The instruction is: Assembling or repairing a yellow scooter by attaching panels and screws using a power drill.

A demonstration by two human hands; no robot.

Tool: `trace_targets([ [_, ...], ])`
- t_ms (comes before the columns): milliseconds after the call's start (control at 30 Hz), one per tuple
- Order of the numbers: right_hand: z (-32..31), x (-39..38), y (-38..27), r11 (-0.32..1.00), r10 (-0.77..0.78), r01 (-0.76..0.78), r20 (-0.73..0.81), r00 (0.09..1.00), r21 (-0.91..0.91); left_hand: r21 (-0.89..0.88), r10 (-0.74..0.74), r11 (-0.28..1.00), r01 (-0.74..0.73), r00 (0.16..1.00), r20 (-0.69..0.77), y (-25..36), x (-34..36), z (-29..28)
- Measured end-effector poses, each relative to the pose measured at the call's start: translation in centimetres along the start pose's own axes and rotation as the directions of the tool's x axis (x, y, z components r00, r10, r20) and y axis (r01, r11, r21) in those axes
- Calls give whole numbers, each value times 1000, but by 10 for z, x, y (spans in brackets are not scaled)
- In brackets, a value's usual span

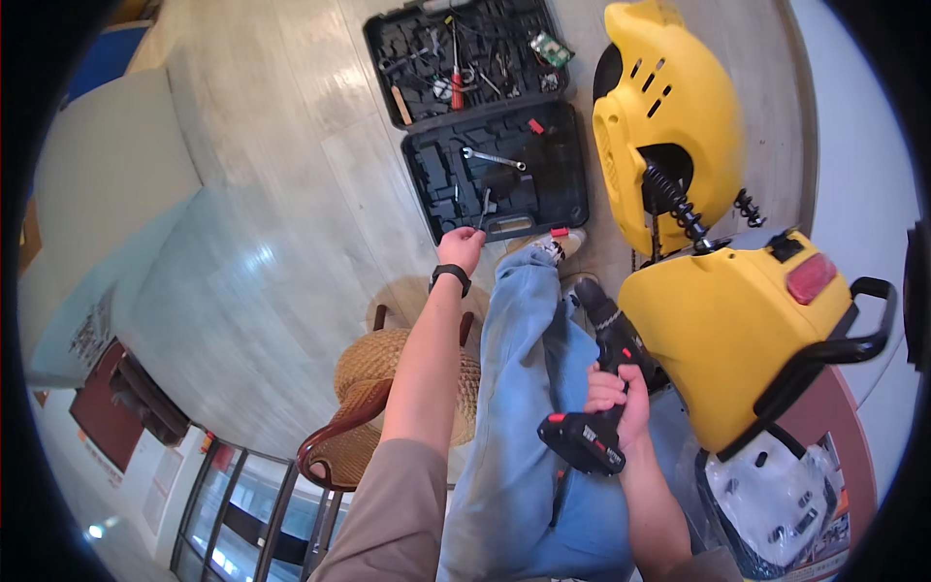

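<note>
My left hand [462, 248] reaches down to the near edge of an open black tool case [572, 184] on the floor and pinches a small metal tool [484, 207] at its rim. A dark watch sits on that wrist. My right hand [621, 393] grips the handle of a black cordless drill [603, 388] with red trim, resting on my blue-jeaned leg [519, 388]. The drill's chuck points up toward a yellow scooter body [727, 330].
The case holds a wrench [493, 158], a red-handled screwdriver [456, 73] and several small tools. A yellow scooter front shell [664, 107] stands to the right of it. A wicker chair [373, 398] is under my left arm. Pale wood floor spreads left.
</note>
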State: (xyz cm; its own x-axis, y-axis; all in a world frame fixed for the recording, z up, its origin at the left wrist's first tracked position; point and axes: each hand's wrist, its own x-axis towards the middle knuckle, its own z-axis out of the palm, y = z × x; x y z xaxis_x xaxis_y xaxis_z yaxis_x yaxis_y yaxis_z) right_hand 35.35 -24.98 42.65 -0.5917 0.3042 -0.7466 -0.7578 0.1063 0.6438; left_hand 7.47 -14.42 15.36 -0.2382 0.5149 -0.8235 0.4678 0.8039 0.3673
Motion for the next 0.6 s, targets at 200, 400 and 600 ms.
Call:
trace_targets([
  [200, 35, 65, -9, 993, 34, -25, 74, 997, -111, -298, 31, 954, -18, 999, 38, -22, 7, 25],
  [400, 52, 102, -15, 954, 299, -256, 429, 853, -155, -474, 125, 877, -83, 991, 57, -4, -9, 10],
  [600, 69, 109, -4, 902, 430, -301, 590, 684, -308, 29, 298, 954, -298, 955, 11, -52, 21, -7],
])
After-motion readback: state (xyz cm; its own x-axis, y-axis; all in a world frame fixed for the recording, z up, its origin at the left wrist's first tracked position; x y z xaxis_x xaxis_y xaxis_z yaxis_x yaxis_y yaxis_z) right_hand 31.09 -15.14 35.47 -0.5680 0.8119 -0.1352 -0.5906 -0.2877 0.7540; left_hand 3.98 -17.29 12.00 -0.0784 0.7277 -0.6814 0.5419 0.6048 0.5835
